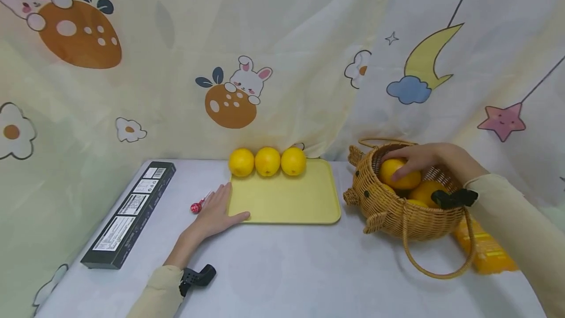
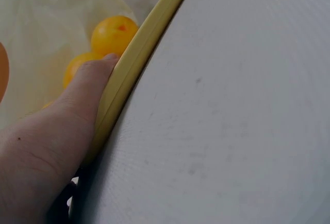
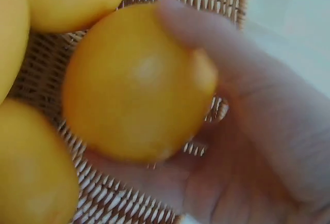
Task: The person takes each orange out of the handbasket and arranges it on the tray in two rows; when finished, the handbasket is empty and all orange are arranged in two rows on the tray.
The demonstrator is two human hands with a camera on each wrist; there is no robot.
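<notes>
My right hand [image 1: 424, 157] reaches into a pig-shaped wicker basket [image 1: 386, 217] and grips an orange [image 3: 139, 84], thumb on one side and fingers on the other. More oranges [image 1: 427, 193] lie in the basket around it. On the left, my left hand [image 1: 216, 214] rests at the left edge of a yellow tray [image 1: 287, 202], fingers extended, with its thumb over the tray's near left corner. Three oranges [image 1: 267, 162] sit in a row along the tray's back edge, the leftmost at the corner. The left wrist view shows the thumb [image 2: 90, 82] against the tray's rim.
A long dark box [image 1: 132, 210] with white labels lies at the left of the white table. A red-wrapped lollipop [image 1: 196, 207] is beside my left hand. An orange packet [image 1: 487, 249] lies behind the basket's handle at right. A printed cloth [image 1: 300, 87] hangs behind.
</notes>
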